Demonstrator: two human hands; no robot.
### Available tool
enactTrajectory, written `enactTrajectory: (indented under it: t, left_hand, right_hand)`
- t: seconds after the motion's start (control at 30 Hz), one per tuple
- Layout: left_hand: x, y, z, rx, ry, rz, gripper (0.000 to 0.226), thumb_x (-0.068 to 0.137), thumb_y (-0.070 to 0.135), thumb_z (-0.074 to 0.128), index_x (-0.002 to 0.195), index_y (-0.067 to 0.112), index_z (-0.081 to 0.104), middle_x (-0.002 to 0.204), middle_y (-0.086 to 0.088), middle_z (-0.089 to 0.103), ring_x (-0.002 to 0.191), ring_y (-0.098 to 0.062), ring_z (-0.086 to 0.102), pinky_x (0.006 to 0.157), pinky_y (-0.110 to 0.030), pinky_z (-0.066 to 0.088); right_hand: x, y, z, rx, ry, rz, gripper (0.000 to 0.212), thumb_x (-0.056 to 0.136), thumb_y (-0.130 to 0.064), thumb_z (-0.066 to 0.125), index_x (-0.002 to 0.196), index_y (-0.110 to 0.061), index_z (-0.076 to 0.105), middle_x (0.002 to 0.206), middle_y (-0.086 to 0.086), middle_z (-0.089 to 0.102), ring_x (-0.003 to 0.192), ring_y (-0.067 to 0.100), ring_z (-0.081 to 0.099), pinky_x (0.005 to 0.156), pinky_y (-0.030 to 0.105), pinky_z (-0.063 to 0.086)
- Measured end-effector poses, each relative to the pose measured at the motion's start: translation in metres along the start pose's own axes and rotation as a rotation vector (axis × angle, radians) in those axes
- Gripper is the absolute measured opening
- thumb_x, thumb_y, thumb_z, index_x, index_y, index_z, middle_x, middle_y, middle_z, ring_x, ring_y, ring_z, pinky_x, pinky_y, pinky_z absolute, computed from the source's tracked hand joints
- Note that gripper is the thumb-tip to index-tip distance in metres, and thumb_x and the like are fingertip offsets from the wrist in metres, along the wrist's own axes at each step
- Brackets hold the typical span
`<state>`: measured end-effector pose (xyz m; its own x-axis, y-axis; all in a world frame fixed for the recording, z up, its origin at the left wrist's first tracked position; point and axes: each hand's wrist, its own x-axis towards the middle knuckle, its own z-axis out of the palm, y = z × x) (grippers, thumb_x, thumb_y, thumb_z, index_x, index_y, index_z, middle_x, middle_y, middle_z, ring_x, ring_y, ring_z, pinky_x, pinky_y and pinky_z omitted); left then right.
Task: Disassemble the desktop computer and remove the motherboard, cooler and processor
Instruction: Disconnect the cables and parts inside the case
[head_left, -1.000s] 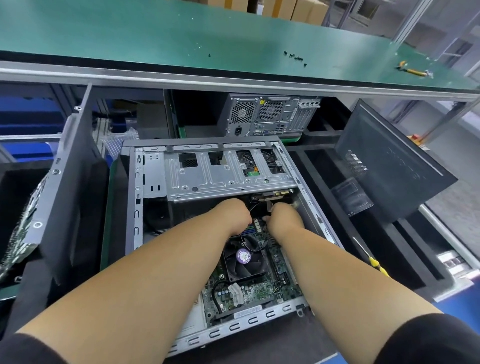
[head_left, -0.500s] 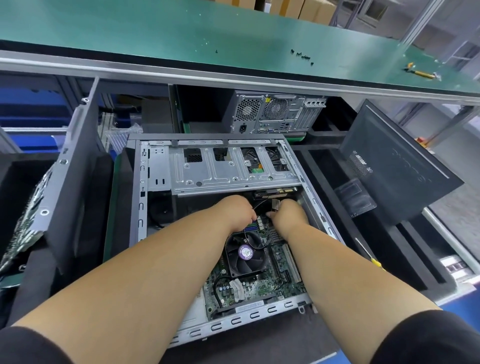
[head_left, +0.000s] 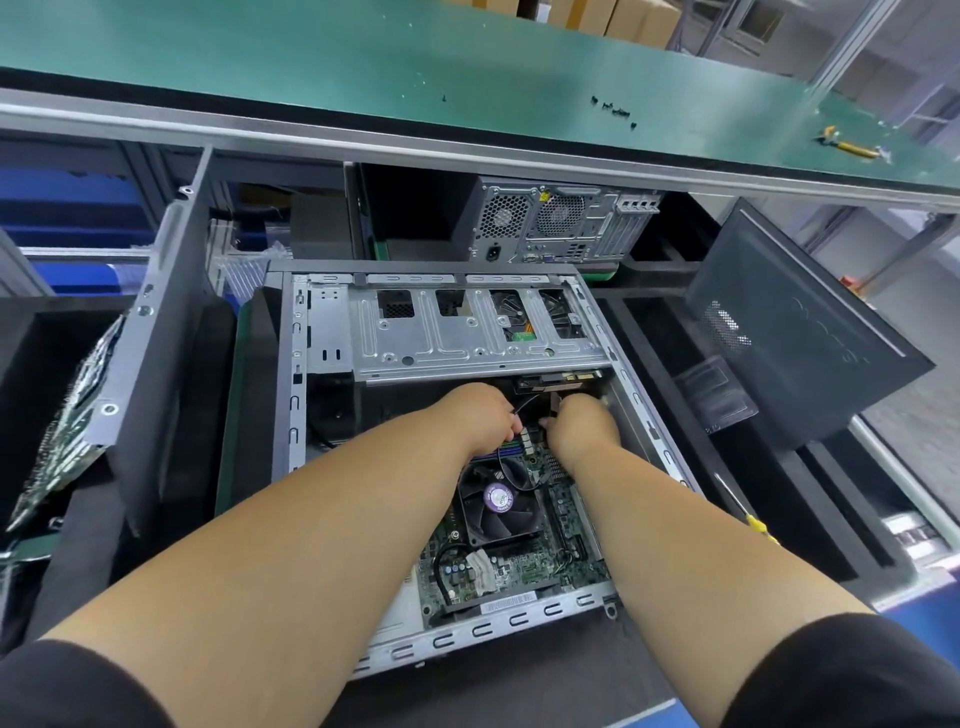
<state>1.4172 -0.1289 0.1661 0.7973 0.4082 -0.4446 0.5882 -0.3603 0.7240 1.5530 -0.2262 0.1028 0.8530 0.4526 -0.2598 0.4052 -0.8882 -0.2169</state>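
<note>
Black cable (head_left: 524, 402) is being pinched by the left hand (head_left: 480, 415) and the right hand (head_left: 584, 423) above the motherboard (head_left: 524, 566); a straight, gentle pull is advised.

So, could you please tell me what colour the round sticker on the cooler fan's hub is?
Purple, on the cooler fan; the head view shows it.

Green bench (head_left: 311, 57), black screws (head_left: 615, 110), yellow tool (head_left: 852, 148)
</note>
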Motion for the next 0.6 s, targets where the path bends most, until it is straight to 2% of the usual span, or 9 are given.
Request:
enactTrajectory:
  t: [0.2, 0.33, 0.43, 0.6]
  left_hand:
    - [0.001, 0.001, -0.001, 0.066, -0.005, -0.008, 0.029, 0.099, 0.013, 0.045, 0.116, 0.009, 0.069, 0.119, -0.008, 0.068, 0.112, -0.023, 0.063, 0.096, -0.033, 0.049]
    - [0.001, 0.002, -0.001, 0.068, -0.008, 0.000, 0.030, 0.099, 0.011, 0.045, 0.118, 0.008, 0.068, 0.120, -0.008, 0.068, 0.114, -0.023, 0.062, 0.096, -0.031, 0.048]
    - [0.000, 0.003, -0.001, 0.072, -0.001, 0.003, 0.031, 0.100, 0.010, 0.044, 0.119, 0.008, 0.068, 0.120, -0.008, 0.068, 0.114, -0.022, 0.062, 0.097, -0.032, 0.049]
    - [0.001, 0.002, -0.001, 0.109, -0.011, 0.002, 0.031, 0.099, 0.012, 0.045, 0.119, 0.008, 0.068, 0.121, -0.009, 0.067, 0.114, -0.024, 0.062, 0.099, -0.034, 0.048]
  right_hand:
    - [-0.003, 0.007, -0.003, 0.023, -0.021, -0.041, 0.033, 0.092, -0.036, 0.066, 0.072, -0.019, 0.047, 0.067, -0.001, 0.052, 0.073, 0.026, 0.055, 0.066, 0.028, 0.042]
    - [-0.005, -0.001, -0.002, -0.004, 0.020, -0.005, 0.021, 0.092, -0.032, 0.065, 0.091, -0.011, 0.066, 0.089, 0.009, 0.069, 0.085, 0.031, 0.065, 0.067, 0.028, 0.046]
    - [-0.005, -0.007, 0.001, -0.007, 0.056, 0.047, 0.018, 0.092, -0.025, 0.064, 0.097, -0.008, 0.070, 0.096, 0.011, 0.071, 0.091, 0.032, 0.067, 0.067, 0.030, 0.046]
    - [-0.007, 0.000, -0.001, -0.013, 0.018, -0.036, 0.018, 0.093, -0.032, 0.064, 0.087, -0.016, 0.059, 0.097, 0.011, 0.071, 0.093, 0.032, 0.066, 0.071, 0.029, 0.047]
